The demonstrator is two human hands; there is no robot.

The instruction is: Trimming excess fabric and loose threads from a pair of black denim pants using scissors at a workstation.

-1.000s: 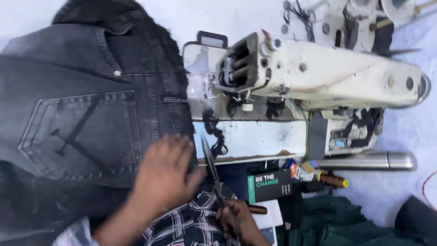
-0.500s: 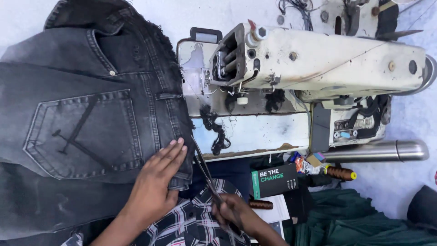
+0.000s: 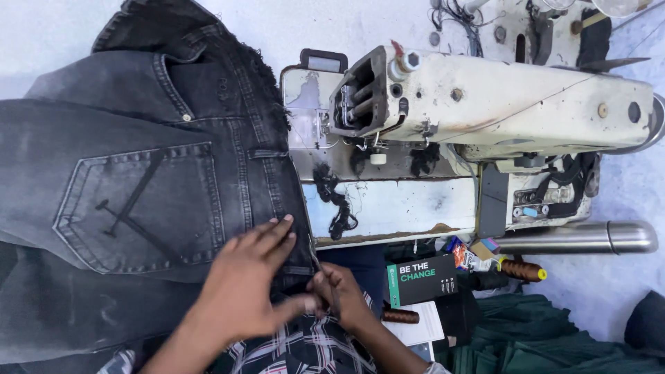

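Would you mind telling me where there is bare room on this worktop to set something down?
Bare tabletop lies above the jeans, left of the sewing machine, and around the steel flask at right. Crowded: the near edge, where both hands meet beside the box and thread spools.

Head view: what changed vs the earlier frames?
The left hand slid from flat on the black jeans toward the waistband edge. The right hand came up to meet it, and both now pinch the edge. The scissors seen earlier no longer show. The jeans and the sewing machine stayed put.
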